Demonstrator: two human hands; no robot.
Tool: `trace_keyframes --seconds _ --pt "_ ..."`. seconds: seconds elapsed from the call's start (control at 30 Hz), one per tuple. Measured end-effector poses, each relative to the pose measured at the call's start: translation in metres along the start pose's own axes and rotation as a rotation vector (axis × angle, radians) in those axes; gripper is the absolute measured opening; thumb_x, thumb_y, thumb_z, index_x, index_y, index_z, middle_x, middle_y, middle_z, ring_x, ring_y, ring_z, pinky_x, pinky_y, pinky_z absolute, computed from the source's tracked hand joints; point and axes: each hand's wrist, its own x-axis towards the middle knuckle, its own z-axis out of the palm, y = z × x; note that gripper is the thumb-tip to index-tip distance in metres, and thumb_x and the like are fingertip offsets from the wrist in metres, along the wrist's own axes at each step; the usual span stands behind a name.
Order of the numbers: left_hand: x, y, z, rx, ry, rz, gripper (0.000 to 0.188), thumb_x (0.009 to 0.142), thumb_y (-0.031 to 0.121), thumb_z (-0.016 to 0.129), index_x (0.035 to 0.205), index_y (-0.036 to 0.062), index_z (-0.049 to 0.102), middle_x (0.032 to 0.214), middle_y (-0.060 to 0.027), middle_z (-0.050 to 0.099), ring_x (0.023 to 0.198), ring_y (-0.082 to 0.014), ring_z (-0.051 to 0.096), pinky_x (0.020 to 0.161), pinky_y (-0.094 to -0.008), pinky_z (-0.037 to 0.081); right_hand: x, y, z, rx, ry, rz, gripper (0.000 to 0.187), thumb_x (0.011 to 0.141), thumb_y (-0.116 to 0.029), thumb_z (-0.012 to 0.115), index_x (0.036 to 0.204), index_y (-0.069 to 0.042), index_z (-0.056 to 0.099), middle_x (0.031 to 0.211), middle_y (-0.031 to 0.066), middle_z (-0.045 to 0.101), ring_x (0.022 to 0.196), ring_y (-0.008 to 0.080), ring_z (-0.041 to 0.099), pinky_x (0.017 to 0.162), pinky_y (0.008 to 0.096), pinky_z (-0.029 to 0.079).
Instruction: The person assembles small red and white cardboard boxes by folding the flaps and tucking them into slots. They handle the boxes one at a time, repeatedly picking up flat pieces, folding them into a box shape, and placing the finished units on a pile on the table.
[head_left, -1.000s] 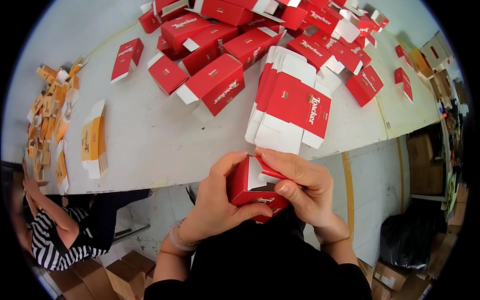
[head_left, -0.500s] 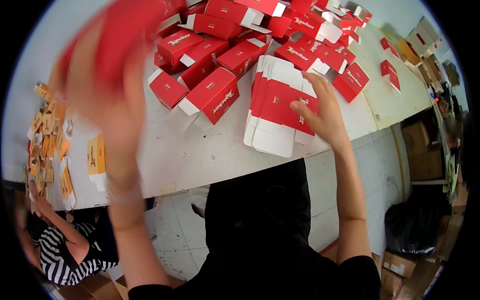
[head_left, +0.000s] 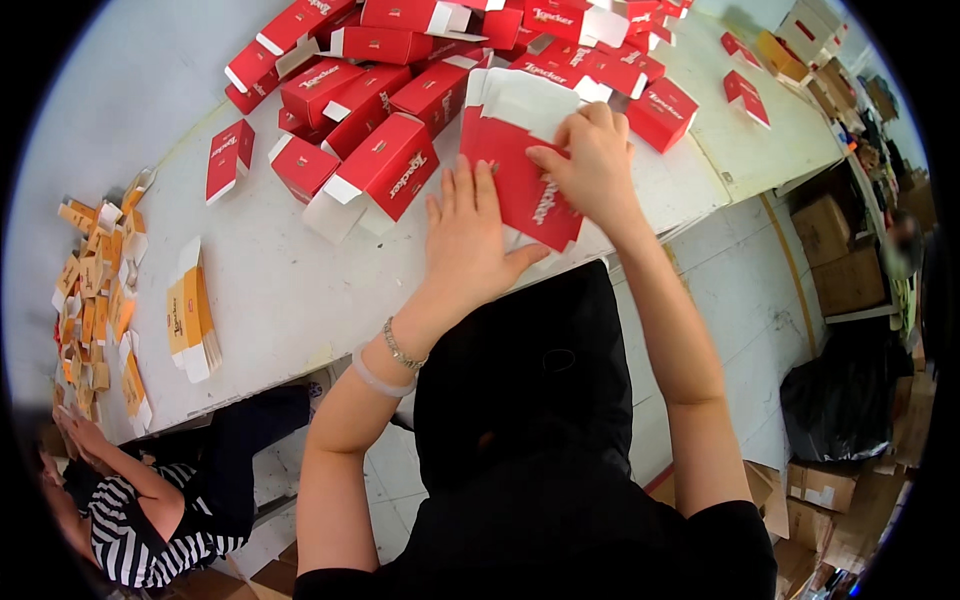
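Observation:
A small stack of flat red-and-white cartons (head_left: 515, 170) lies at the table's near edge in front of me. My left hand (head_left: 466, 235) rests with fingers stretched out over the left side of the stack, its thumb toward the lower edge. On the stack's right side, my right hand (head_left: 598, 165) is closed with bent fingers on the edge of the top flat carton, which sits turned at an angle. Just left of the stack stands an open-ended red carton (head_left: 392, 165), its white flaps out. Behind it spreads a pile of folded red cartons (head_left: 375, 100).
A yellow flat-carton stack (head_left: 190, 315) lies on the white table (head_left: 290, 285) at left, beside a heap of small yellow cartons (head_left: 95, 280). A co-worker in a striped top (head_left: 150, 525) sits at lower left. A black bag (head_left: 838, 400) and brown boxes (head_left: 845, 270) stand at right.
My left hand has let go of a red carton at the far left and come down onto the flat stack. My right hand has closed on the top carton's edge.

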Motion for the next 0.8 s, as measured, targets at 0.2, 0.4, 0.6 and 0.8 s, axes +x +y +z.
trace_keyframes --seconds 0.2,0.4,0.6,0.8 --pt "0.016 0.034 -0.043 -0.098 0.402 -0.036 0.124 0.056 0.046 0.089 0.147 -0.0046 0.023 0.142 -0.0365 0.03 0.128 -0.0504 0.038 0.098 -0.0616 0.034 0.002 -0.047 -0.051 0.54 -0.105 0.051 0.025 0.078 -0.018 0.078 0.075 0.0 0.061 0.095 0.0097 0.051 0.096 0.023 0.051 0.085 0.0326 0.043" --pt "-0.007 0.036 -0.07 -0.197 0.613 0.018 0.102 0.064 0.012 0.087 0.145 -0.0032 0.026 0.128 -0.0236 0.053 0.11 -0.0367 0.06 0.088 -0.0435 0.05 -0.014 -0.063 -0.07 0.724 -0.068 -0.245 0.024 0.08 -0.022 0.077 0.083 -0.002 0.064 0.111 0.0164 0.049 0.106 0.0281 0.053 0.083 0.037 0.048" --pt "-0.056 0.035 -0.089 -1.093 0.351 -0.112 0.1 0.075 0.009 0.083 0.149 0.0009 0.016 0.137 -0.0188 0.045 0.123 -0.0267 0.052 0.101 -0.0408 0.045 -0.061 -0.056 -0.039 0.722 0.392 -0.613 0.048 0.089 -0.033 0.068 0.119 0.002 0.056 0.123 0.0248 0.054 0.116 0.0428 0.052 0.094 0.0479 0.046" --pt "-0.069 0.031 -0.068 -1.447 0.105 -0.246 0.082 0.064 0.045 0.086 0.12 0.0114 0.037 0.118 -0.0127 0.047 0.108 -0.0215 0.051 0.088 -0.0335 0.045 -0.082 -0.047 -0.035 0.904 0.135 -0.493 0.035 0.084 -0.018 0.071 0.107 0.005 0.059 0.096 0.0199 0.067 0.083 0.0378 0.061 0.076 0.0406 0.051"
